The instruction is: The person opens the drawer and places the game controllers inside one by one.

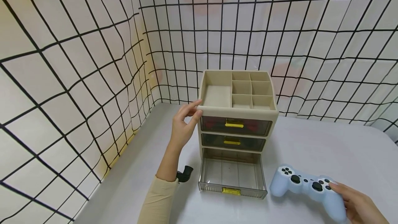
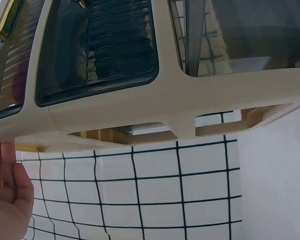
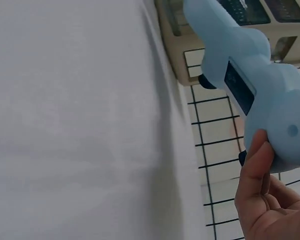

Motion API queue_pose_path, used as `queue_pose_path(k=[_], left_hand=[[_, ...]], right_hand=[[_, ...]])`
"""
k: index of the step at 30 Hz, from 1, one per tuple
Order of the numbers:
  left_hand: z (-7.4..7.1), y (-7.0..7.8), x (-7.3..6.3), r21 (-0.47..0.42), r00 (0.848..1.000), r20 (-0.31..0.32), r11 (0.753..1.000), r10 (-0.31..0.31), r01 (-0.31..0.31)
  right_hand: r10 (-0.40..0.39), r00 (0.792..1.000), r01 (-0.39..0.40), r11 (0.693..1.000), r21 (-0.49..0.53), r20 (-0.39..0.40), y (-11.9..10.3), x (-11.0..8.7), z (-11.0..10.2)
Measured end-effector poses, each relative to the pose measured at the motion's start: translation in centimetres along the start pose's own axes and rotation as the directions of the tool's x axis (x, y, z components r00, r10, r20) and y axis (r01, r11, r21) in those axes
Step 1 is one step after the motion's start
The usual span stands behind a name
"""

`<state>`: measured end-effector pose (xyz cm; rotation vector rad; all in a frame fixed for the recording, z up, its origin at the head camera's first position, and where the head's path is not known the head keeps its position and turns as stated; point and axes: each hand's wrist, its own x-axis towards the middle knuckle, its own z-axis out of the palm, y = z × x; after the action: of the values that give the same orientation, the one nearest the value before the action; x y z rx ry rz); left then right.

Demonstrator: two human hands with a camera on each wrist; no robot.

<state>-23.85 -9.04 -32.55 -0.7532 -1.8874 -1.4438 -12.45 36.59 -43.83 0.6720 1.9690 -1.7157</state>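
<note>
A beige desktop drawer organizer (image 1: 237, 112) stands on the table with its bottom drawer (image 1: 232, 172) pulled out; that drawer is see-through, with a gold handle, and holds nothing. Its two upper drawers are closed, and reddish things show through the top drawer (image 1: 214, 124). My left hand (image 1: 184, 123) touches the organizer's upper left corner, its fingertips (image 2: 8, 150) against the side. Off to the right, my right hand (image 1: 360, 201) pinches a light blue game controller (image 1: 306, 186) by its right grip, thumb near the buttons. The right wrist view shows the controller's underside (image 3: 270, 95).
A small black curved object (image 1: 185, 174) lies on the white table beside the left forearm, partly hidden by it. Black wire grid (image 1: 236, 30) rises behind and along the left side. The organizer's top has several open compartments (image 1: 242, 87).
</note>
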Motion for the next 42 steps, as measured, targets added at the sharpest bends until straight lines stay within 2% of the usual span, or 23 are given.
queue_pose_path(k=[4,13,20,23,27,31,36,38,42], left_hand=[[0.0,0.1,0.1,-0.002,1.0,0.005,1.0,-0.01,0.01],[-0.1,0.2,0.0,-0.009,1.0,0.01,1.0,-0.023,0.023],[0.3,-3.6,-0.3,-0.014,1.0,0.003,1.0,0.003,-0.003],[0.2,-2.1,-0.2,-0.015,1.0,0.001,1.0,0.004,-0.004],[0.0,-0.2,0.1,-0.01,1.0,0.001,1.0,0.008,-0.008],[0.0,0.1,0.1,-0.001,1.0,0.002,1.0,0.0,0.0],[-0.1,0.1,0.1,-0.009,1.0,0.005,1.0,-0.003,0.003],[-0.1,0.1,0.1,-0.007,1.0,0.005,1.0,-0.004,0.004],[-0.1,0.2,0.1,0.0,1.0,0.006,1.0,-0.001,0.001]], right_hand=[[-0.018,1.0,0.018,0.999,0.032,0.014,-0.9,-0.5,-0.3],[-0.078,0.996,0.078,0.997,0.002,0.039,-2.3,-0.7,0.4],[-0.18,0.981,0.173,0.98,0.096,0.07,-3.2,-1.0,1.6],[-0.232,0.969,0.222,0.968,0.114,0.086,-3.1,-1.0,2.1],[-0.321,0.941,0.309,0.944,0.114,0.107,-3.0,-1.0,3.1],[-0.376,0.915,0.363,0.926,0.107,0.145,-3.4,-0.9,4.3],[-0.351,0.922,0.343,0.936,0.074,0.163,-4.1,-0.7,5.6],[-0.365,0.916,0.356,0.931,0.082,0.169,-4.3,-0.5,6.2],[-0.421,0.886,0.404,0.906,0.126,0.193,-4.6,-0.3,7.4]])
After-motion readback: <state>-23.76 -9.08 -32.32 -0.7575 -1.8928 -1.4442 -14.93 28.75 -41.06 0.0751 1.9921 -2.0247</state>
